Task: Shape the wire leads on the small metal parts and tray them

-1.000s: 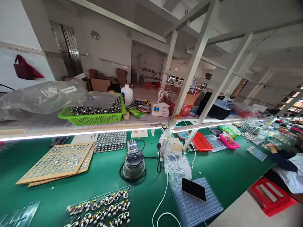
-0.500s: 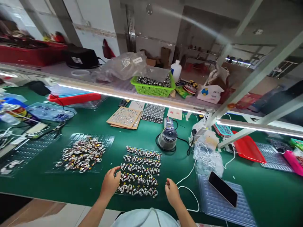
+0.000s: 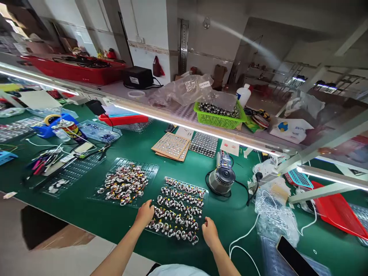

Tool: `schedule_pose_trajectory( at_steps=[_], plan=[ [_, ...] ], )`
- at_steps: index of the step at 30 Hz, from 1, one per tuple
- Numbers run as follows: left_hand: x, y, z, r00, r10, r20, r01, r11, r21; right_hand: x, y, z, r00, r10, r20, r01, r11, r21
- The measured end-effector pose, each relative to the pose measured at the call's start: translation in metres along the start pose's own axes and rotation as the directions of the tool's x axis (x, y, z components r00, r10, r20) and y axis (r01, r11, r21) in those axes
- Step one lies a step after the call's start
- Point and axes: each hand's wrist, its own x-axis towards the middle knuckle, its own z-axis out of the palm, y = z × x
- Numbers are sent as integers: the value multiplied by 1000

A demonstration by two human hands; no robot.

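Observation:
A clear tray (image 3: 202, 191) packed with rows of small silver ring-shaped parts lies on the green table in front of me. My left hand (image 3: 145, 213) rests at the tray's left edge, fingers curled down onto the parts. My right hand (image 3: 210, 231) sits at the tray's near right corner, fingers bent and touching the edge. Whether either hand pinches a part is hidden. A second clear tray (image 3: 151, 169) to the left holds a loose heap of the same parts.
A round grey device (image 3: 221, 180) with a black cord stands behind the tray. Cardboard sheets of small parts (image 3: 171, 145), a green basket (image 3: 219, 119) on the shelf, a bagged white cable (image 3: 273, 211), a phone (image 3: 296, 260) and tools (image 3: 46, 159) at the left surround the spot.
The view swung down and left from the far bench to the table before me. Both hands came into view, then moved onto the tray's left and right edges.

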Motion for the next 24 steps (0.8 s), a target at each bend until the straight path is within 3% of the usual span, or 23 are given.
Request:
schedule_pose_trajectory(
  at_steps=[4,7,10,15,19,24],
  plan=[
    [7,3,-17,999,34,10,-34,999,27,7,-12,1,999,-36,-22,37,997,66],
    [5,22,-23,991,133,-6,-132,990,44,2,-12,-4,998,-37,-47,43,991,123],
    [-1,64,-19,952,303,-29,-302,953,36,-11,-9,-10,998,-25,-63,36,984,176],
    [0,168,16,831,556,28,-556,831,-10,-36,-3,-29,1000,-29,-7,30,966,259],
    [18,231,46,807,581,106,-586,810,23,-55,4,-57,996,-45,79,18,949,316],
    [32,261,65,822,533,200,-560,821,114,-66,22,-97,990,28,139,-86,898,432]
  ],
)
